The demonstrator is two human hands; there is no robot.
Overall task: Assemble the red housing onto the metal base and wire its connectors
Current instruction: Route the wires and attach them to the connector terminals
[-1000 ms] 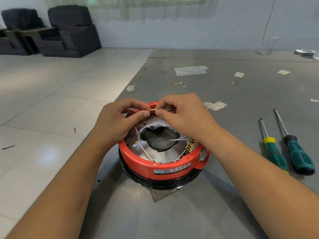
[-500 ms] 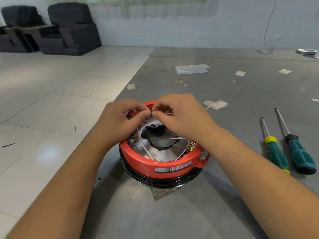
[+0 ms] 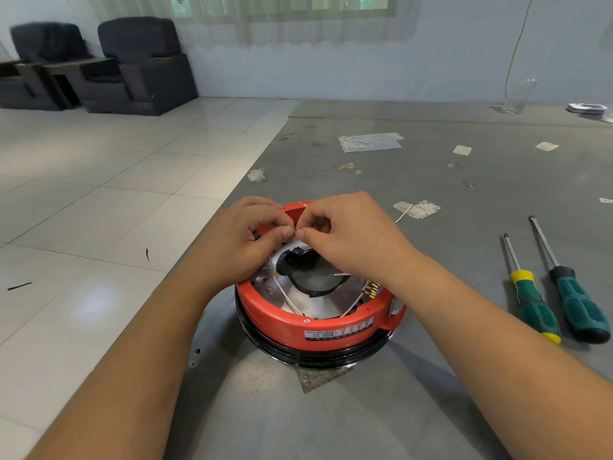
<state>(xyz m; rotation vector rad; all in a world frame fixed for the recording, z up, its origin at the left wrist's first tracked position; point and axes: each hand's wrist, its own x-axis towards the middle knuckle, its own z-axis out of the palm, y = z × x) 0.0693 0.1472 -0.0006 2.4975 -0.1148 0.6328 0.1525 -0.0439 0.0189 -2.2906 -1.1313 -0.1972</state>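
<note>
Pinching one small brass connector [image 3: 294, 231] between left hand [image 3: 247, 242] and right hand [image 3: 345, 237] above red housing [image 3: 318, 327]: risks slipping or bending if misaligned.

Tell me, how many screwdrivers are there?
2. Both lie side by side on the grey table, right of the red housing: one with a yellow-banded handle, one with a black-banded handle further right. None seems hidden.

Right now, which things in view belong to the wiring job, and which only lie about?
Job: red housing, metal base, white wires, brass connectors, left hand, right hand.
Lying about: two screwdrivers, plastic bag, paper scraps.
</note>
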